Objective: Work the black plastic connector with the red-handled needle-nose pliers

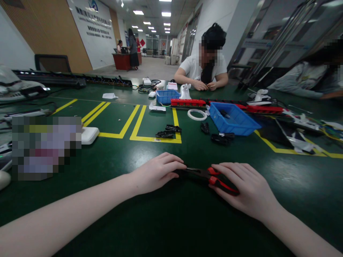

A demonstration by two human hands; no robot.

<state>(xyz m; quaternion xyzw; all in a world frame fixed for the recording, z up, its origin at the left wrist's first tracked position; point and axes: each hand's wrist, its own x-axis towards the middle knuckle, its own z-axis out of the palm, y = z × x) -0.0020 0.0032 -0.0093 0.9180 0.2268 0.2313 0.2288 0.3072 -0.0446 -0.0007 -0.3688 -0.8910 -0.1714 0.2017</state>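
Note:
My right hand is closed around the red and black handles of long-nose pliers. The jaws point left, toward the fingertips of my left hand. Thumb and fingers of that hand are drawn together around something small and dark at the plier tips, too dim to name. Beyond the hands, two black parts lie by a yellow tape corner. Another small black part and a black bundle sit farther right, near a blue bin.
The green table carries a roll of white tape, a smaller blue bin, a red strip and a white box. A person sits across the table; another person leans in at the right.

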